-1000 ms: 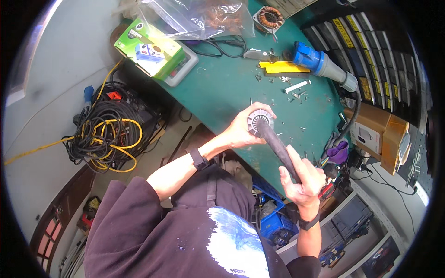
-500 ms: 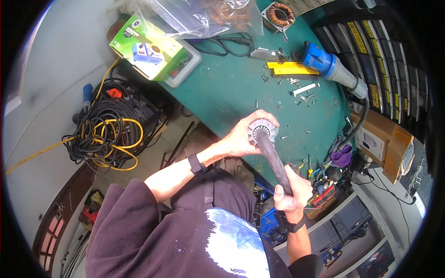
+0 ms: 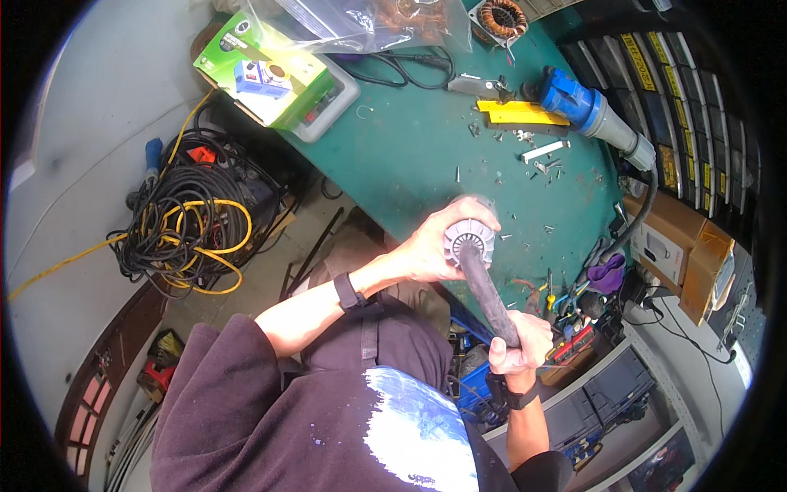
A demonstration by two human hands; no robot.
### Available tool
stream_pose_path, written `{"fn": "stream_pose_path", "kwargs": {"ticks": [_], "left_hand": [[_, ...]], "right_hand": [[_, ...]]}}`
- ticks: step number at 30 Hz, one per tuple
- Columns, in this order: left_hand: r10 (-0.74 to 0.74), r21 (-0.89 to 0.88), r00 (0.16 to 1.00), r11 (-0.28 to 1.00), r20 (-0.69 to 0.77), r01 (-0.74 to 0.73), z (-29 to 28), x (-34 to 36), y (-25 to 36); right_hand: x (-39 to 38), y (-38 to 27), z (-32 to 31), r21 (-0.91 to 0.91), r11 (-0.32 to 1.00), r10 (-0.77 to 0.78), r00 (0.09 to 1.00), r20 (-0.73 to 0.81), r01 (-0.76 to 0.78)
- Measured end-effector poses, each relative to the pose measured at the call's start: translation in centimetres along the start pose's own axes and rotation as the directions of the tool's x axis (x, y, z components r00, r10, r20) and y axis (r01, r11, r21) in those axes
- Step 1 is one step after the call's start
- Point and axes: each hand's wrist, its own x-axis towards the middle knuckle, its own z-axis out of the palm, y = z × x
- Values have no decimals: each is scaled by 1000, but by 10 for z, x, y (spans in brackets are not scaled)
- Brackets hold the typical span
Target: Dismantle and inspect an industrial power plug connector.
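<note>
My left hand (image 3: 441, 238) is wrapped round a grey industrial plug (image 3: 471, 235), whose ribbed cable gland points up at me; the plug's far end is hidden below the hand. Out of the gland runs a thick black cable (image 3: 487, 293). Lower down to the right, my right hand (image 3: 523, 341) has its fingers closed on that cable. Both hands are over the near edge of the green workbench (image 3: 393, 164). A blue and grey industrial connector (image 3: 586, 113) lies at the back right, on a similar black cable.
Loose screws and a yellow strip (image 3: 525, 113) lie on the bench. A green box (image 3: 266, 82) and a clear plastic bag (image 3: 352, 29) sit at the back left, a copper-wound stator (image 3: 502, 18) behind. Drawers (image 3: 656, 107) and a cardboard box (image 3: 680, 254) stand right; coiled cables (image 3: 193, 221) lie left.
My left hand and the plug have shifted slightly down and to the right in view. The right hand has dropped a little, still gripping the cable.
</note>
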Motion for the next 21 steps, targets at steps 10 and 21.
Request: {"fn": "stream_pose_path", "kwargs": {"ticks": [10,21], "left_hand": [[29,-6,999,1000,-33,-29,-3,-4,1],[-82,16,995,996,-64,84,31,4,11]], "right_hand": [[-5,14,15,-26,997,-67,998,-5,67],[-1,-6,-43,-324,944,45,996,-74,-67]]}}
